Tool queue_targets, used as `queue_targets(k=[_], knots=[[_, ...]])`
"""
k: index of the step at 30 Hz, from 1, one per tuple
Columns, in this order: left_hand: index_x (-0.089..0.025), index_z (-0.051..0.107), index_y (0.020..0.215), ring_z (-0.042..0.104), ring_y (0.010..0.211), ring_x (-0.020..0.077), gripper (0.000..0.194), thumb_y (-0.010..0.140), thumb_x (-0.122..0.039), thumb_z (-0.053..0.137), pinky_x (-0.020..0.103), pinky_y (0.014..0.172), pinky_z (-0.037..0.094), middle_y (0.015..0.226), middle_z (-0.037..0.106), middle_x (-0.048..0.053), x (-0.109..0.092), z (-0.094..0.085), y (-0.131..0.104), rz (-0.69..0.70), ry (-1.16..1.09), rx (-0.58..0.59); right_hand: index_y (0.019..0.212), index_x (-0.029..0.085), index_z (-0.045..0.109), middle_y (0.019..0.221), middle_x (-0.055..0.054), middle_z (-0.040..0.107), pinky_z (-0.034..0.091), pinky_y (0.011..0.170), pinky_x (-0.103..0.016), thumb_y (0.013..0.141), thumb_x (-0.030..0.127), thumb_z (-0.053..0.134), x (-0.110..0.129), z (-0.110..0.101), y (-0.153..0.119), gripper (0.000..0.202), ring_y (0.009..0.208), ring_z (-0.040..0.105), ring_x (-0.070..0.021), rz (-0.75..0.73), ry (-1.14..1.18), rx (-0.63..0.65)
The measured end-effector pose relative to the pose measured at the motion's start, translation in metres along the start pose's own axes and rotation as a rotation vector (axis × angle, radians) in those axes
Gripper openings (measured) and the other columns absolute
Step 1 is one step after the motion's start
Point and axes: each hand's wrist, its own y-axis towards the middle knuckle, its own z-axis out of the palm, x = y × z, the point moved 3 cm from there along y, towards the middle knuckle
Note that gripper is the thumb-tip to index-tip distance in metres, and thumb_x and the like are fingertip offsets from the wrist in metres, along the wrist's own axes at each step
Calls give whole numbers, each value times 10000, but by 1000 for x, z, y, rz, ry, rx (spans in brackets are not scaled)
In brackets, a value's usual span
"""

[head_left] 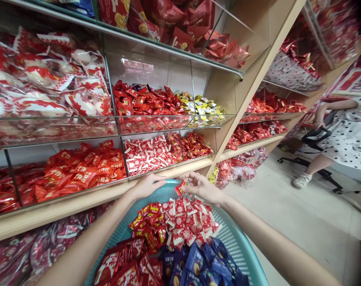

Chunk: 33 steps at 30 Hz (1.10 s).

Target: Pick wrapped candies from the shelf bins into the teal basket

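Note:
A teal plastic basket (238,234) sits below me, against the front edge of the shelf. My left hand (149,186) is closed on its far rim. Between the fingers of my right hand (199,187) is a small red wrapped candy (180,188), just inside that rim. Beneath it in the basket lie red-and-white wrapped candies (186,222). Red-and-yellow packets (150,218) are to their left. Larger red packets (123,262) and dark blue packets (198,264) fill the near part.
Glass-fronted shelf bins hold red-and-white candies (150,153), orange-red packets (85,167) and yellow-wrapped candies (208,107). Bagged goods (240,169) lie on the floor by the shelf end. At right, a person in a polka-dot garment (350,131) is beside a wheeled chair (317,137).

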Motion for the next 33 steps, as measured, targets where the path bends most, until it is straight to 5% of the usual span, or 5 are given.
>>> queue_targets(k=[10,20,33], knots=[[-188,615,1121,558,1044,223,394,829,-395,453,302,916,403,1173,595,40,3,2,1,10,64,28,878,145,551,774,30,561,428,663,-207,653,285,699,4,18,1,304,682,510,-57,-5,-143,151],[-193,626,1104,562,1035,220,394,822,-410,457,306,923,398,1150,614,32,2,2,1,2,50,26,1106,198,451,709,42,531,509,639,-271,742,301,613,-9,28,-8,411,619,588,-82,171,-102,306],[-194,619,1117,565,1019,222,402,831,-416,445,285,909,399,1146,617,29,1,3,0,-4,76,25,990,184,463,652,79,413,343,485,-169,712,186,628,-9,28,-5,324,536,395,-43,-14,-338,232]])
